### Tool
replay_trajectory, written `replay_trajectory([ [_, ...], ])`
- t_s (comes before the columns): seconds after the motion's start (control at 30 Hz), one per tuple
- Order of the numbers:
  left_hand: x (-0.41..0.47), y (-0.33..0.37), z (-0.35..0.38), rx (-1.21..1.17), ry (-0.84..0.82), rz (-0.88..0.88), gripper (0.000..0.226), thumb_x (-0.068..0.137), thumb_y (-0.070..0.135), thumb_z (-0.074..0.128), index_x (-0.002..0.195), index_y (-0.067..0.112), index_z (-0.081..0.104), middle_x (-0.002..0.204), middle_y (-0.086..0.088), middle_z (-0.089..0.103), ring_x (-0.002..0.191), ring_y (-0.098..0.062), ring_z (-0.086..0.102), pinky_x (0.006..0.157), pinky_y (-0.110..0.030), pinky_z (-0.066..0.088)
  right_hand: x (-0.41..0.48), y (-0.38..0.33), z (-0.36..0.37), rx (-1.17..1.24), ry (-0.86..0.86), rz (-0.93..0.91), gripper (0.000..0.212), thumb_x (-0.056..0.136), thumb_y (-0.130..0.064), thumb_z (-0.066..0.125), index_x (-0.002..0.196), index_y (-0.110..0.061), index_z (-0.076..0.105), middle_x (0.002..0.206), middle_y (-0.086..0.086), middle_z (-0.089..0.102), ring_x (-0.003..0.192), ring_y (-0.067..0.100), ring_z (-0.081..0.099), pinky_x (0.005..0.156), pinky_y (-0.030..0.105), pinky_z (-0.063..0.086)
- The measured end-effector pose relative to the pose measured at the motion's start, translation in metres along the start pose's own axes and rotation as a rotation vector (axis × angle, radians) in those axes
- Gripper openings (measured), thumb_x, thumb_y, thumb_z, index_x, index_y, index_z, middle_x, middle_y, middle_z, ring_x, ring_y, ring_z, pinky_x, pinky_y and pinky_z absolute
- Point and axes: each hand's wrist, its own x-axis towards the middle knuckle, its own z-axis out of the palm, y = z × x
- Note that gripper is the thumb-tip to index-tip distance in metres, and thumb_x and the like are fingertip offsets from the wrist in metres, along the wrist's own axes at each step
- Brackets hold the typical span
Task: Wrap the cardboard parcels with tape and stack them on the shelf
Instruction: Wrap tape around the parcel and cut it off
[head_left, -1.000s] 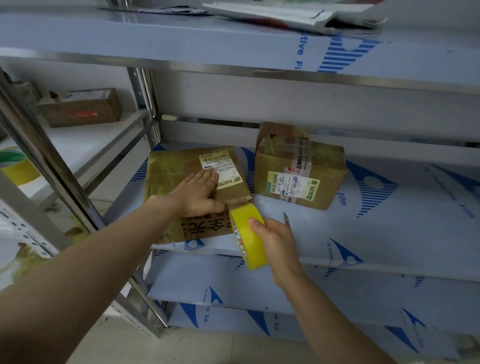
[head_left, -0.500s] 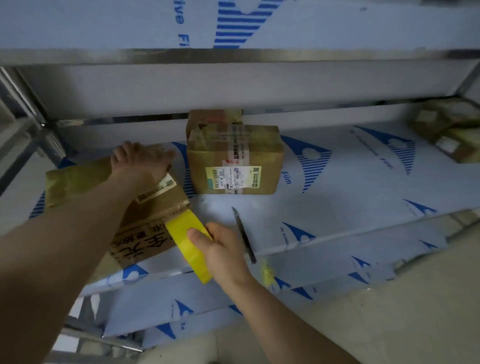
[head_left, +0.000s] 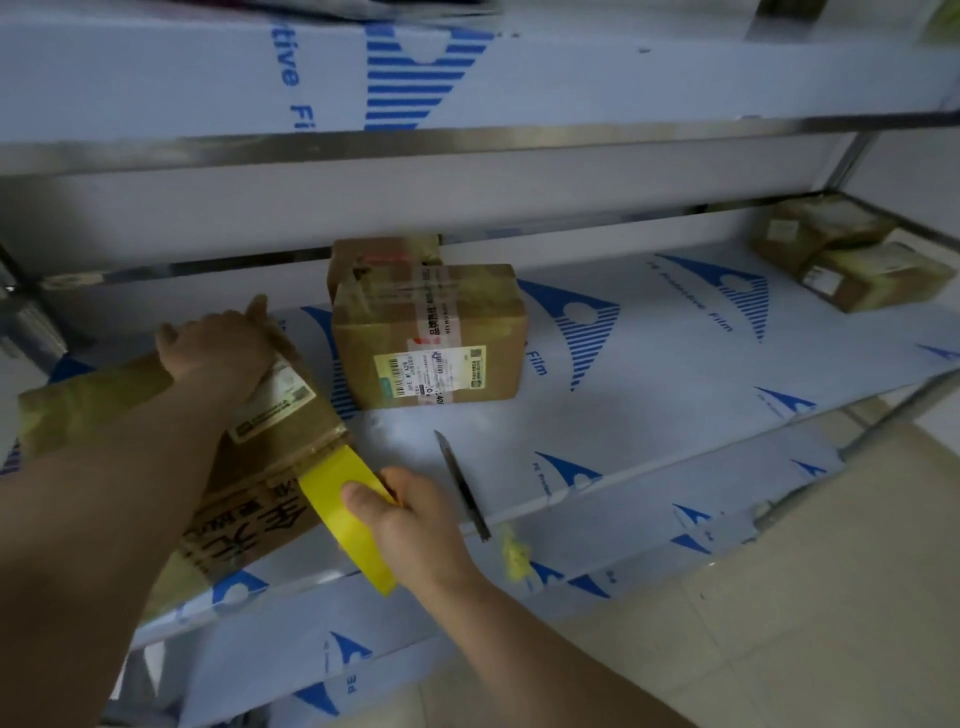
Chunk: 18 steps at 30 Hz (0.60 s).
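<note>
one tape roll, gripped by right hand

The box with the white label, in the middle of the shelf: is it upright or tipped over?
Upright: the box sits flat on the shelf, its label facing forward.

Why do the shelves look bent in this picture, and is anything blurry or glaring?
Head view: the wide lens slightly bows the upper shelf rail and tilts everything; light is soft and even, no harsh glare; the far-right parcels are smeared, while the middle parcel's label and the tape look fairly sharp.
</note>
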Motion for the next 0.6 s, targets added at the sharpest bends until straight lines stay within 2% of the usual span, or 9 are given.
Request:
replay_trajectory([
  [0.03, -0.005, 0.002, 0.003, -0.051, -0.027, 0.012, 0.053, 0.097, 0.042, 0.027, 0.145, 0.019, 0.023, 0.118, -0.019, 0.056, 0.115, -0.035, 0.049, 0.107, -0.052, 0.026, 0.0, -0.001, 0.0, -0.001, -0.011, 0.011, 0.045, 0.091, -0.031, 0.06, 0.048, -0.029, 0.046, 0.042, -0.013, 0.039, 0.047, 0.004, 0.034, 0.053, 0.028, 0.028],
  [0.07, -0.014, 0.005, 0.003, -0.121, -0.07, 0.0, 0.066, 0.096, 0.05, 0.024, 0.15, 0.013, 0.012, 0.144, -0.021, 0.037, 0.135, -0.035, 0.031, 0.114, -0.052, 0.014, -0.001, -0.002, 0.0, -0.005, -0.024, 0.022, 0.044, 0.09, -0.032, 0.06, 0.048, -0.031, 0.049, 0.043, -0.014, 0.041, 0.045, 0.002, 0.036, 0.052, 0.028, 0.029],
  [0.1, -0.022, 0.007, 0.003, -0.185, -0.107, -0.012, 0.077, 0.095, 0.058, 0.019, 0.152, 0.009, 0.003, 0.157, -0.019, 0.014, 0.145, -0.032, 0.012, 0.117, -0.05, 0.005, -0.001, -0.004, 0.001, -0.006, -0.029, 0.032, 0.04, 0.088, -0.034, 0.06, 0.05, -0.031, 0.052, 0.045, -0.014, 0.046, 0.046, 0.001, 0.042, 0.052, 0.029, 0.033],
  [0.17, -0.035, 0.009, 0.002, -0.217, -0.124, 0.049, 0.085, 0.092, 0.066, 0.013, 0.152, 0.006, -0.003, 0.159, -0.015, -0.005, 0.147, -0.027, -0.004, 0.117, -0.044, -0.002, -0.002, -0.008, 0.004, 0.006, -0.024, 0.052, 0.027, 0.08, -0.041, 0.061, 0.059, -0.024, 0.057, 0.061, -0.002, 0.06, 0.069, 0.02, 0.066, 0.064, 0.041, 0.048],
  [0.23, -0.054, 0.008, 0.0, -0.222, -0.119, 0.128, 0.087, 0.091, 0.068, 0.012, 0.152, 0.007, -0.002, 0.159, -0.015, -0.005, 0.147, -0.027, -0.004, 0.117, -0.042, -0.002, -0.002, -0.009, 0.006, 0.021, -0.009, 0.066, 0.028, 0.071, -0.045, 0.06, 0.061, -0.018, 0.057, 0.071, 0.016, 0.06, 0.085, 0.043, 0.065, 0.077, 0.052, 0.051],
  [0.37, -0.094, 0.008, 0.005, -0.193, -0.048, 0.228, 0.094, 0.087, 0.074, 0.011, 0.151, 0.006, -0.002, 0.159, -0.016, 0.0, 0.147, -0.027, 0.001, 0.117, -0.039, -0.001, -0.002, -0.006, 0.007, 0.019, 0.005, 0.071, 0.026, 0.068, -0.043, 0.061, 0.053, -0.023, 0.058, 0.068, 0.018, 0.058, 0.083, 0.048, 0.063, 0.079, 0.058, 0.051],
  [0.43, -0.097, 0.009, -0.002, -0.206, -0.079, 0.24, 0.091, 0.09, 0.07, 0.013, 0.151, 0.006, -0.004, 0.159, -0.015, -0.002, 0.147, -0.026, -0.002, 0.117, -0.038, -0.002, -0.003, -0.006, 0.006, 0.036, 0.005, 0.069, 0.03, 0.07, -0.041, 0.062, 0.064, -0.012, 0.062, 0.079, 0.031, 0.062, 0.085, 0.05, 0.062, 0.079, 0.06, 0.05],
  [0.5, -0.098, 0.011, -0.012, -0.234, -0.157, 0.207, 0.086, 0.093, 0.066, 0.016, 0.151, 0.006, -0.005, 0.159, -0.015, -0.004, 0.147, -0.026, -0.003, 0.118, -0.039, -0.001, -0.003, -0.008, 0.006, 0.062, -0.003, 0.065, 0.047, 0.072, -0.04, 0.061, 0.081, 0.007, 0.059, 0.09, 0.038, 0.06, 0.086, 0.052, 0.06, 0.079, 0.06, 0.049],
  [0.6, -0.108, 0.015, -0.01, -0.239, -0.13, 0.216, 0.087, 0.092, 0.067, 0.015, 0.151, 0.007, -0.006, 0.159, -0.013, -0.007, 0.147, -0.025, -0.007, 0.119, -0.041, -0.002, -0.003, -0.008, 0.002, 0.08, -0.013, 0.067, 0.055, 0.068, -0.041, 0.059, 0.086, 0.012, 0.057, 0.092, 0.04, 0.059, 0.077, 0.048, 0.061, 0.077, 0.055, 0.05],
])
